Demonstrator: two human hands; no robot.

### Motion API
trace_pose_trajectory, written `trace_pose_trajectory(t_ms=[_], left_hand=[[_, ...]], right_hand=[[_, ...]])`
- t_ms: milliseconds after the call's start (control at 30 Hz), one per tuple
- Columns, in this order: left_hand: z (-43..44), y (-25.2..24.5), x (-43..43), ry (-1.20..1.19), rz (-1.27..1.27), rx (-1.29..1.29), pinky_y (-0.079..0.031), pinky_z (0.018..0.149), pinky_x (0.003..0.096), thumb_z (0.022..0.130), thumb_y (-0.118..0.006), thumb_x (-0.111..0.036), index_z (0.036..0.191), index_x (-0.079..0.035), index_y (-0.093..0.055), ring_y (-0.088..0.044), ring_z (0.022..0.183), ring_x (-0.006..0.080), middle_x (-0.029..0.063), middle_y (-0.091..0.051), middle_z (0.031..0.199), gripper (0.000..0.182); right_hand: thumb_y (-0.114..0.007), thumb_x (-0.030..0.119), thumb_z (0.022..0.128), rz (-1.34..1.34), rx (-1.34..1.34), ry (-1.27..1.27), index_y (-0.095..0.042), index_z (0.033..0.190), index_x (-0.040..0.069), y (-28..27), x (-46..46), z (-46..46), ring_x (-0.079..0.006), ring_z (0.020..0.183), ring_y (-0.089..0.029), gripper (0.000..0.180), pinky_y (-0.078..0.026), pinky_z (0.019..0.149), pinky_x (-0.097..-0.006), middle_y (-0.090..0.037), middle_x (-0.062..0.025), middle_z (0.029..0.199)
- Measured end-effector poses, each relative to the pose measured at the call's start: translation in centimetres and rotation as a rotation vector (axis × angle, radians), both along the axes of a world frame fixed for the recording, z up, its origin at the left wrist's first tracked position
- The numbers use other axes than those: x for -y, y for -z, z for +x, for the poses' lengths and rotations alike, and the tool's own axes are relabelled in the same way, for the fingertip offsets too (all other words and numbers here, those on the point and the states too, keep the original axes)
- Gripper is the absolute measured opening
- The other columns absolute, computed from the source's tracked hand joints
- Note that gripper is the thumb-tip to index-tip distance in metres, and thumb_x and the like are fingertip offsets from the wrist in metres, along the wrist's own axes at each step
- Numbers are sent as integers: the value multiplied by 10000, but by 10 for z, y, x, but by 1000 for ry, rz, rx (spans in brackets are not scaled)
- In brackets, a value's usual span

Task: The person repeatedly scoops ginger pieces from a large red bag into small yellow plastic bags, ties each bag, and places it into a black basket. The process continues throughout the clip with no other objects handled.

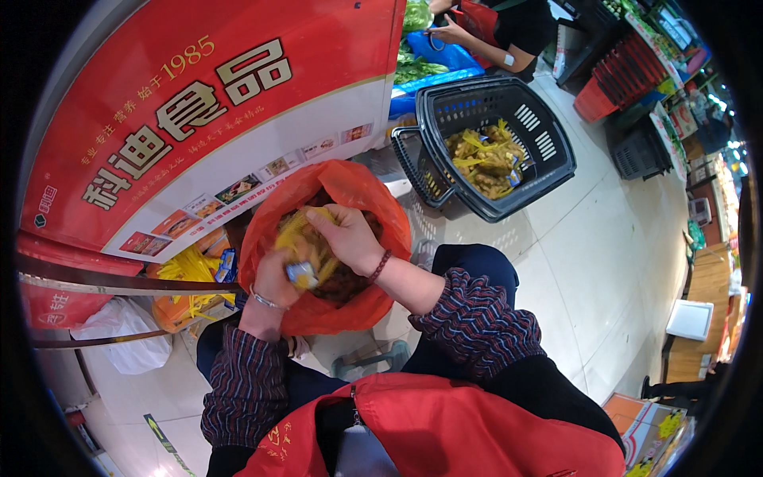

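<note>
Both of my hands are over a large red plastic bag (334, 319) that stands wide open between my knees. Brown, knobbly pieces that look like ginger root (343, 286) lie inside it, partly in shadow. My right hand (351, 238) pinches a yellow mesh bag (298, 232), thumb on top. Lower down, my left hand (275, 279) grips the same mesh beside its blue-and-white label (303, 275). The mesh and left fingers are blurred, so how much the net contains is hard to tell.
A black plastic basket (429, 113) ahead to the right holds several filled yellow net bags (489, 158). Yellow nets (188, 265) lie on an orange box at left, near a white bag (125, 337). A red-and-white freezer side (334, 77) stands close. Another person's hand (450, 31) is beyond.
</note>
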State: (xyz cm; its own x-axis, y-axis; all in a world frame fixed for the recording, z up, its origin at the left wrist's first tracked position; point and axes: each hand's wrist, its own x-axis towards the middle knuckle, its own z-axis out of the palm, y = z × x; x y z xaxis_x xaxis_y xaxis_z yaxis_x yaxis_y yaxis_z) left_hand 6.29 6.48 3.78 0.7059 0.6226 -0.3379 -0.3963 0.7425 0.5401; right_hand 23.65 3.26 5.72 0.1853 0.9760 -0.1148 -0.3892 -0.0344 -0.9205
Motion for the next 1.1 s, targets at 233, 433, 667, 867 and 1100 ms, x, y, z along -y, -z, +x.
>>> trace_pose_trajectory(t_ms=[233,433,667,867,1100], left_hand=[[16,-41,33,286,-21,50,-554,875,448,753,-543,-40,1133,17,-609,-671,994,328,155,-676,1050,390],[13,-44,-5,-344,315,104,-373,1117,452,890,-468,-42,1340,8,-512,-474,1310,317,187,-497,1411,455],[-3,-30,-19,-591,473,-261,-422,1034,356,983,-485,-179,1390,11,-474,-531,1226,217,118,-541,1368,449],[2,-6,0,-174,252,116,-345,1123,372,984,-481,-187,1519,-52,-308,-427,1357,249,103,-415,1505,578],[-27,43,-32,-607,839,-647,-521,840,360,965,-550,-94,1199,-11,-577,-608,1030,215,98,-624,1149,249]], right_hand=[[-581,315,970,-259,-394,-438,-669,1006,129,37,37,-42,-86,786,-601,209,-462,641,-257,-641,8,880],[-622,484,945,-573,-465,-869,-529,782,203,44,44,-60,-62,496,-322,337,-210,446,-237,-383,71,555],[-637,305,923,100,645,-170,-615,1007,17,18,45,-53,-321,835,-597,301,-476,739,-382,-602,-165,915],[-606,105,921,37,724,-134,-604,1094,10,-9,25,-29,-327,911,-641,198,-505,808,-347,-662,-160,1014],[-546,41,941,291,624,-491,-554,1026,8,-11,54,-42,-283,762,-649,92,-505,689,-340,-620,-140,810]])
